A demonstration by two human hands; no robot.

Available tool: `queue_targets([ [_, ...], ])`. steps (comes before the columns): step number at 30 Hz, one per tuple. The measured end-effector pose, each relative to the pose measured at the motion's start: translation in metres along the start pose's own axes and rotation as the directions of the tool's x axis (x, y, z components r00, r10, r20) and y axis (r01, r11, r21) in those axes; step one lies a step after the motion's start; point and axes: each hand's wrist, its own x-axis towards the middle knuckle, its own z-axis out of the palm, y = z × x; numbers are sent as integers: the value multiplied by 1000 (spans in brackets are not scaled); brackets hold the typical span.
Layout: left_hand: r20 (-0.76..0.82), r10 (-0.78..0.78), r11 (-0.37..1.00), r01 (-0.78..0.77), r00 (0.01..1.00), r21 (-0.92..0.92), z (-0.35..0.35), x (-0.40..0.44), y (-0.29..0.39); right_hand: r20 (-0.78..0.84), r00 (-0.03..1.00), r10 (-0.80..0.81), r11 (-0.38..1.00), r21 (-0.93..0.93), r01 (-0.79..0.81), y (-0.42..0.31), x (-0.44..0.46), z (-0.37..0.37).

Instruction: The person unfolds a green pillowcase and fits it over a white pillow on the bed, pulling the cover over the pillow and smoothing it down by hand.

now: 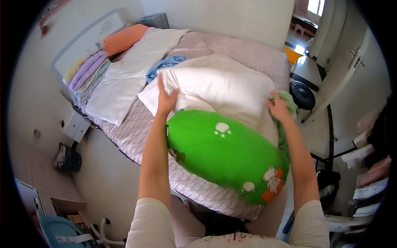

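Note:
A white quilt [223, 84] lies loosely spread over the middle of the bed. My left hand [166, 100] is at its left part, thumb and forefinger spread apart against the white fabric. At the quilt's right edge, the fingers of my right hand [279, 108] are bent and closed on a light green cloth [289, 103], which hangs down behind my forearm. Between my forearms, nearest my body, bulges a bright green stuffed cushion [223, 151] with white paw prints and an orange patch. Crumpled blue fabric [165, 66] lies just beyond my left hand.
The bed [194, 184] has a patterned pinkish cover. A folded white pad [124, 82], a purple folded quilt [87, 71] and an orange pillow [126, 38] lie toward the headboard. A black round stool [302, 95] stands right of the bed, with a clothes-laden rack [370, 165] nearby.

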Motion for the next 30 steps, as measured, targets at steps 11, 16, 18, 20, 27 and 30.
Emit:
queue_targets([
  [11,406,-312,761,482,859,-435,-77,-256,-12,290,853,-433,901,150,406,-81,-242,-96],
  [16,412,-548,545,684,728,-484,-111,-334,20,95,738,-668,730,275,625,-71,-216,-111],
  [18,366,-582,557,684,726,-472,-121,-349,32,232,562,-794,606,375,702,-82,-211,-137],
  [20,368,-709,322,741,602,-590,-130,-357,33,368,445,-817,577,509,639,-83,-212,-135],
  [27,485,-391,162,577,782,-801,-73,-257,55,489,293,-822,555,567,609,-55,-238,-108],
  [30,536,-507,686,693,675,-223,-52,-243,62,423,443,-790,612,597,520,-44,-244,-106],
])
